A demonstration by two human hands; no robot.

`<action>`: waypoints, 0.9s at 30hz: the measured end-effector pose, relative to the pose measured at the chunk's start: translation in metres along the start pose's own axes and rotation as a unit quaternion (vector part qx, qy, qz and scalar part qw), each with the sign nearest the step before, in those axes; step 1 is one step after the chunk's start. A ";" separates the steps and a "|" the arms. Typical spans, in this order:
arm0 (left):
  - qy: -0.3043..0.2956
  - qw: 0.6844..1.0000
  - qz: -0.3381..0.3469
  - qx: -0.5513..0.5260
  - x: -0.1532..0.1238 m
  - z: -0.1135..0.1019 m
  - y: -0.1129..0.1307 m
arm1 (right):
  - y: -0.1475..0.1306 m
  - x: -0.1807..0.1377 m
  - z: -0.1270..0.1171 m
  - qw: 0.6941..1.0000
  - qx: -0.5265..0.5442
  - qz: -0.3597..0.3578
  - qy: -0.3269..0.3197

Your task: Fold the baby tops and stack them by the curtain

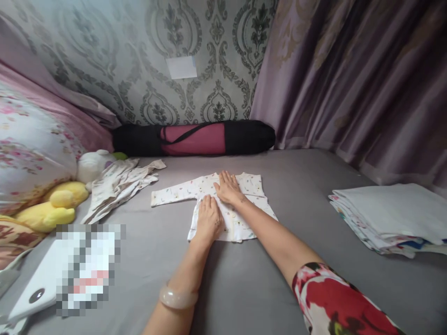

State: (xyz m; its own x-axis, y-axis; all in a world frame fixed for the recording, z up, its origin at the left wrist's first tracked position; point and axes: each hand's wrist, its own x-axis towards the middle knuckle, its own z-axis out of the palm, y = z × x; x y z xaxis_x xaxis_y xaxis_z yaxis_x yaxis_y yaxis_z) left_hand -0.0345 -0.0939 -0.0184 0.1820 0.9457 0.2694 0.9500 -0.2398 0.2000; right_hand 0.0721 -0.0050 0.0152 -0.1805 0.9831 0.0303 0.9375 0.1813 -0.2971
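A small white patterned long-sleeved baby top lies spread on the grey bed sheet, one sleeve stretched out to the left. My left hand rests flat on its lower left part, fingers stretched out. My right hand lies flat on the chest of the top, fingers together and extended. Neither hand holds anything. A pale bangle sits on my left wrist.
A loose pile of similar pale garments lies to the left, beside yellow and white soft toys. A stack of folded cloths sits at the right. A black and pink rolled bag lies along the wall; curtains hang at right.
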 end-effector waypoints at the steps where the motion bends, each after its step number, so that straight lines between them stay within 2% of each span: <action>1: 0.009 1.000 -0.012 0.006 0.000 0.001 -0.001 | -0.002 0.001 0.004 1.000 -0.001 0.006 0.005; 4: 0.021 0.999 -0.038 0.014 -0.001 0.003 -0.003 | -0.002 0.005 0.013 1.000 -0.001 0.012 0.019; 8: 0.002 0.999 -0.045 0.015 -0.003 0.001 0.000 | 0.002 0.006 0.018 1.000 0.003 0.009 0.016; 16: -0.041 0.997 -0.049 0.034 -0.001 -0.014 0.003 | 0.007 0.010 0.007 0.997 0.072 -0.002 -0.013; 20: -0.034 0.998 -0.047 0.031 -0.001 -0.017 0.003 | 0.031 0.011 -0.012 0.993 0.118 0.005 -0.002; 24: -0.036 0.998 -0.048 0.024 -0.001 -0.018 0.004 | 0.068 -0.005 -0.027 0.995 0.044 0.079 0.045; 27: -0.043 0.997 -0.054 0.020 -0.001 -0.020 0.004 | 0.089 -0.018 -0.029 0.990 -0.018 0.134 0.045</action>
State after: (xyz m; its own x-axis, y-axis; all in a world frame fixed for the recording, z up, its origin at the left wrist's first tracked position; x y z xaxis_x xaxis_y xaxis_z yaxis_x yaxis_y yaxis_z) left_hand -0.0357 -0.1000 0.0008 0.0966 0.9813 0.1666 0.9745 -0.1272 0.1846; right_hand 0.1675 -0.0057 0.0154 0.1010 0.9941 0.0404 0.9585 -0.0864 -0.2717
